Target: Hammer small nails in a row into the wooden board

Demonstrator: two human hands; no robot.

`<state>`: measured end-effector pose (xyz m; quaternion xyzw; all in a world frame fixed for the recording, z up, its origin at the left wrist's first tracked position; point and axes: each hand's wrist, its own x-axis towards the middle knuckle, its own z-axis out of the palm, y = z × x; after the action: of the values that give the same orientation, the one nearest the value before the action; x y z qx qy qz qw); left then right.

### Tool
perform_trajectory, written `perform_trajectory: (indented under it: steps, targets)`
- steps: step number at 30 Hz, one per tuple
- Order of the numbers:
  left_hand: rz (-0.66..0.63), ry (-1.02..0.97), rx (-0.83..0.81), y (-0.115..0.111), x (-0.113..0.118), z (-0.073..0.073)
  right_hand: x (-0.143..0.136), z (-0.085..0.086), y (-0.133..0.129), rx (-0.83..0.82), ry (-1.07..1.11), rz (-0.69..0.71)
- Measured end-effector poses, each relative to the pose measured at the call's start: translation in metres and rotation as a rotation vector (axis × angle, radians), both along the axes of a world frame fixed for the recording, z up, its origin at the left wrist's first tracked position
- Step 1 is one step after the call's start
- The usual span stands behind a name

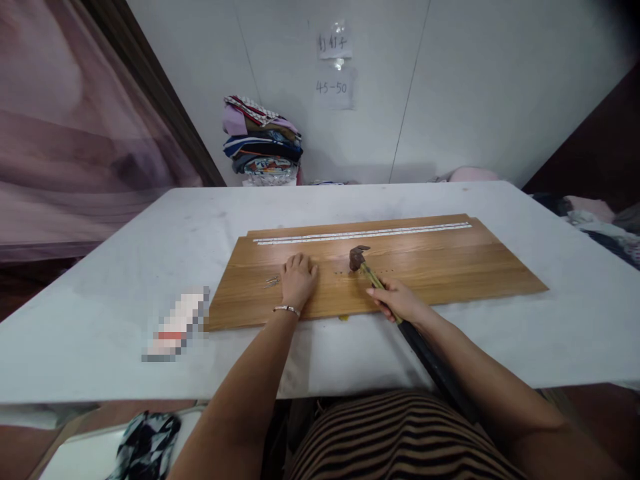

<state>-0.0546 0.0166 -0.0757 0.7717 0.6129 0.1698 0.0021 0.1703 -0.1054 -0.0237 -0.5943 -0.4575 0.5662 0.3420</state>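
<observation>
My right hand is wrapped round the shaft of a claw hammer, whose rusty head rests on or just over the wooden board. The hammer's black grip runs back under my right forearm. My left hand lies palm down on the board with its fingers stretched out. Just left of that hand is a small bunch of nails. A row of small dark marks, nails or holes, crosses the board near the hammer head; which they are I cannot tell.
Two white measuring strips run along the board's far side. The board lies on a white-covered table. At the left is a blurred-out flat item. Folded clothes are stacked behind the table, and paper signs hang on the wall.
</observation>
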Motion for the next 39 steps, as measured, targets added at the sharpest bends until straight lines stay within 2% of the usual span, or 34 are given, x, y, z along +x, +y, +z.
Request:
perform_trajectory:
  steps: [15,23,39]
  targets:
    - [-0.011,0.001,0.010,-0.0025,0.0004,0.0026,-0.0025,0.0044,0.0000,-0.011,-0.007,-0.005]
    - [-0.008,0.009,0.008,-0.0002,-0.0002,-0.0012,-0.0012,0.0045,0.0009,-0.020,-0.007,0.001]
    - [-0.010,0.012,-0.008,-0.0015,0.0007,0.0032,0.0009,0.0014,0.0015,0.010,0.000,0.003]
